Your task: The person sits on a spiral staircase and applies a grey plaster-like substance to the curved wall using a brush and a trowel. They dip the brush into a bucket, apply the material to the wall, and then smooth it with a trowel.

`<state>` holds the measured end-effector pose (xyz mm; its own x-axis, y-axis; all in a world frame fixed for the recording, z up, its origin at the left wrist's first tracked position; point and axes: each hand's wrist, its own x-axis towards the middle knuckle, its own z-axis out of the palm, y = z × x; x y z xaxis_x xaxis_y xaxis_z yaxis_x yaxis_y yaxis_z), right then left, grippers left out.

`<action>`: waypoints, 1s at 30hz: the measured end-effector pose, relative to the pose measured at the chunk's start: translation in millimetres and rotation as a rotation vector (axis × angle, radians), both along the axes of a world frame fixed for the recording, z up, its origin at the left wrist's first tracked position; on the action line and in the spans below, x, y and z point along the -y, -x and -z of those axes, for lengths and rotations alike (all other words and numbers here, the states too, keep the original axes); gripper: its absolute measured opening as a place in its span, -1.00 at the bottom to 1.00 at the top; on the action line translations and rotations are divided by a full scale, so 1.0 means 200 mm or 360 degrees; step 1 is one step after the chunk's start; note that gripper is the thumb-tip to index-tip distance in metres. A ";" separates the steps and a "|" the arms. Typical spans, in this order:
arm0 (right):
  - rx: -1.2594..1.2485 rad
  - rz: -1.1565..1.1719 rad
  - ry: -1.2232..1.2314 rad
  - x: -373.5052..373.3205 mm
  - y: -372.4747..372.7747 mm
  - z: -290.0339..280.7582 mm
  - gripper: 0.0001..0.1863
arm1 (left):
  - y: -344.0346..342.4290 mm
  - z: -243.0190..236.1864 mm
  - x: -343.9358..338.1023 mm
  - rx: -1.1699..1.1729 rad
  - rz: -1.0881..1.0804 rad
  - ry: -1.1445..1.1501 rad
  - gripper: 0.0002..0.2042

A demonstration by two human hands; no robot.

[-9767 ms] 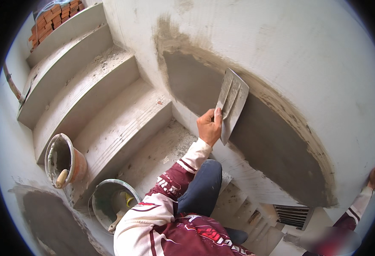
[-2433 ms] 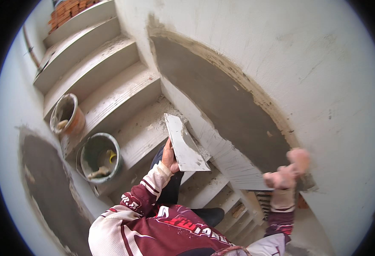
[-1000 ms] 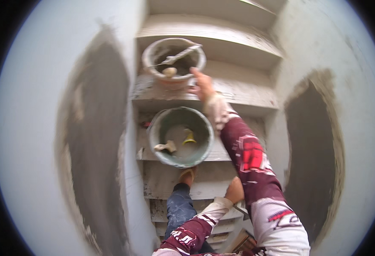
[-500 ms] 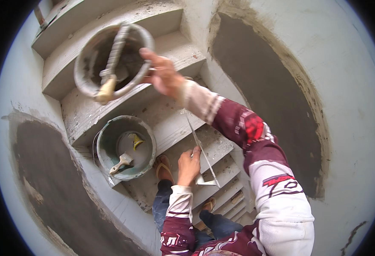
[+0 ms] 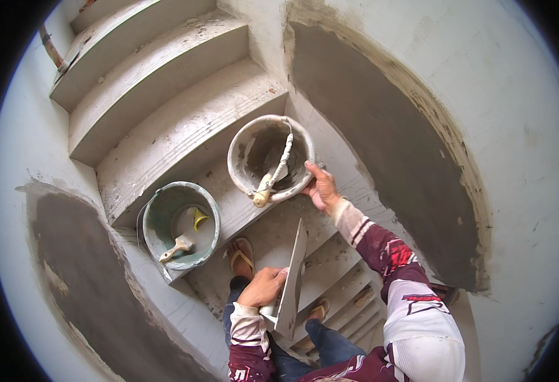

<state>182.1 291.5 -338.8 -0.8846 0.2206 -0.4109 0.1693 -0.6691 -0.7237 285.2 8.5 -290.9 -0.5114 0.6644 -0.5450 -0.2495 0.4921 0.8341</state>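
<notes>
My right hand point(image 5: 321, 187) grips the rim of a grey, mortar-caked bucket point(image 5: 236, 156) at its right side. Whether this bucket rests on the step or hangs just above it, I cannot tell. Inside lies a trowel, its pale handle point(image 5: 261, 196) over the near rim, beside the crusted bail point(image 5: 286, 151). My left hand point(image 5: 263, 288) is closed around the handle of a plastering hawk point(image 5: 294, 280), whose flat plate is tilted nearly on edge. Left of the grey bucket, a green bucket point(image 5: 152, 219) holds cloudy liquid, a paintbrush point(image 5: 177, 247) and a yellow piece point(image 5: 200, 218).
Dusty concrete stairs point(image 5: 165, 137) rise toward the far left and drop away below my sandalled feet point(image 5: 241, 254). Dark fresh plaster patches cover the right wall point(image 5: 381, 146) and the left wall point(image 5: 88, 267). The green bucket stands at a step's left end.
My right hand has brought the grey bucket from the upper left toward the right and nearer. My left hand has shifted slightly nearer, turning the hawk so that its plate shows more.
</notes>
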 end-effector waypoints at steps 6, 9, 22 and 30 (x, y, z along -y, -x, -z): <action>0.0101 0.0085 0.0453 0.09 -0.07 0.55 -0.36 | -0.04 0.05 0.04 0.0177 -0.0004 -0.0224 -0.57; 0.0204 -0.0342 0.0286 0.07 -0.11 0.53 -0.42 | -0.04 0.01 0.07 0.0145 -0.0098 -0.0116 -0.56; -0.0703 -0.0518 -0.1769 0.25 0.44 -0.19 -0.69 | 0.06 0.14 0.05 0.0151 -0.0266 -0.0233 -0.65; 0.0429 -0.1767 -0.1995 0.35 0.46 0.15 -0.47 | 0.07 -0.10 0.28 0.0227 -0.1060 -0.1015 -0.76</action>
<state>89.1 220.5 -369.8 -0.7642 -0.1298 -0.6318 0.3260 0.7675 -0.5520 272.0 -48.0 -271.9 -0.8509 0.4537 -0.2648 -0.4364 -0.3297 0.8372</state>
